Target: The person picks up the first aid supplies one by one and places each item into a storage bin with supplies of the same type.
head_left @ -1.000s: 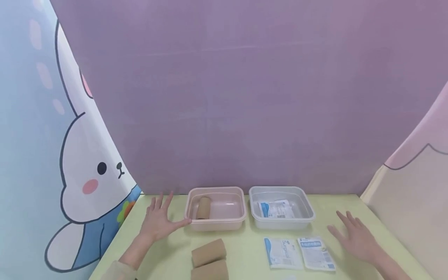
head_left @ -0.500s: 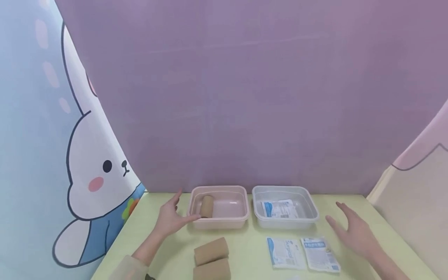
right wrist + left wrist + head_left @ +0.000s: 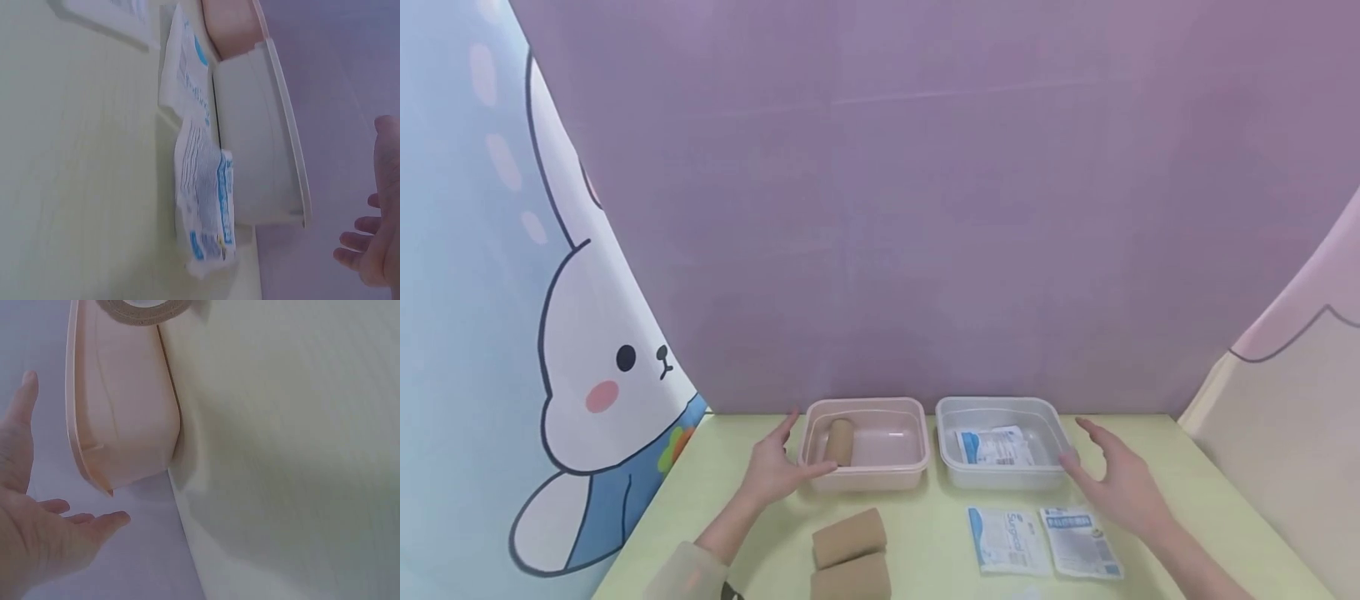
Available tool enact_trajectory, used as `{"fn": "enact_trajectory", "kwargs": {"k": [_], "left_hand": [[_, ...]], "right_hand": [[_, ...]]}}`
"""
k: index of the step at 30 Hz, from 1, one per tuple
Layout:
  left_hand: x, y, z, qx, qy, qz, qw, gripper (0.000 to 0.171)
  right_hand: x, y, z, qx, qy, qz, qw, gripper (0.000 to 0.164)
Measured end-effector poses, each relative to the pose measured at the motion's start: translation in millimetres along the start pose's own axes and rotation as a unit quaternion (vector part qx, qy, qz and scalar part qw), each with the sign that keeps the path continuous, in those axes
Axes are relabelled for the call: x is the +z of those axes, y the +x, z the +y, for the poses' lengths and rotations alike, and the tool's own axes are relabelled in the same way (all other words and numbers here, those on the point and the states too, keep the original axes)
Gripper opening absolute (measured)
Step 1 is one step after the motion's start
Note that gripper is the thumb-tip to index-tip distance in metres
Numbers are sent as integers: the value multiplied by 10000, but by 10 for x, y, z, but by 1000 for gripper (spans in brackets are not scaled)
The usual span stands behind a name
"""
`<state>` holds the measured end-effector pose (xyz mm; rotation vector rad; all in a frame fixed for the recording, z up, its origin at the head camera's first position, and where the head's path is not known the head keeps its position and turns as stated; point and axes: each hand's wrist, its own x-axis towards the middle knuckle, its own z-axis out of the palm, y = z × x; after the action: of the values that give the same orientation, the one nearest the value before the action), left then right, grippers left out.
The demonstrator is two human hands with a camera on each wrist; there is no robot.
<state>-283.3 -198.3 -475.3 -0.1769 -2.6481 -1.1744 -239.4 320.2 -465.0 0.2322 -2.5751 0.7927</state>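
Note:
My left hand (image 3: 772, 471) reaches to the left side of a pink plastic container (image 3: 880, 480), fingers spread, thumb overlapping its front left corner in the head view. The left wrist view has this hand (image 3: 50, 531) beside the container's end wall with a gap. Inside lies one brown cardboard tube (image 3: 840, 443). At the right side of a white plastic container (image 3: 1007, 478), my right hand (image 3: 1123, 487) is held with thumb and fingers apart, the thumb tip at the rim. White-and-blue packets (image 3: 996, 447) lie in that container. Neither hand holds anything.
Two more cardboard tubes (image 3: 850, 538) lie on the pale green table (image 3: 925, 550) before the pink container. Two flat packets, one marked Surgical (image 3: 1009, 542) and another beside it (image 3: 1081, 542), lie before the white one. A purple backdrop (image 3: 880, 250) rises behind.
My left hand has moved right, its thumb now over the pink container's front corner. My right hand has moved left to the white container's side. The containers, tubes and packets keep their places.

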Motion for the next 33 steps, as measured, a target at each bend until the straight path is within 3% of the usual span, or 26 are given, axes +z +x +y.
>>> {"fn": "enact_trajectory", "kwargs": {"k": [10, 20, 27, 33], "left_hand": [[92, 25, -16, -122, -127, -173, 9997, 121], [137, 11, -102, -85, -357, -217, 9991, 120], [170, 28, -185, -46, -476, -157, 9987, 114], [183, 11, -210, -243, -903, -252, 9953, 114]], "right_hand": [[168, 30, -270, -563, 227, 270, 9978, 62], [364, -34, -425, -1066, 441, 258, 9930, 55], [500, -74, -700, -1886, 626, 470, 9789, 52], [633, -122, -880, -2214, 830, 213, 9714, 53]]}}
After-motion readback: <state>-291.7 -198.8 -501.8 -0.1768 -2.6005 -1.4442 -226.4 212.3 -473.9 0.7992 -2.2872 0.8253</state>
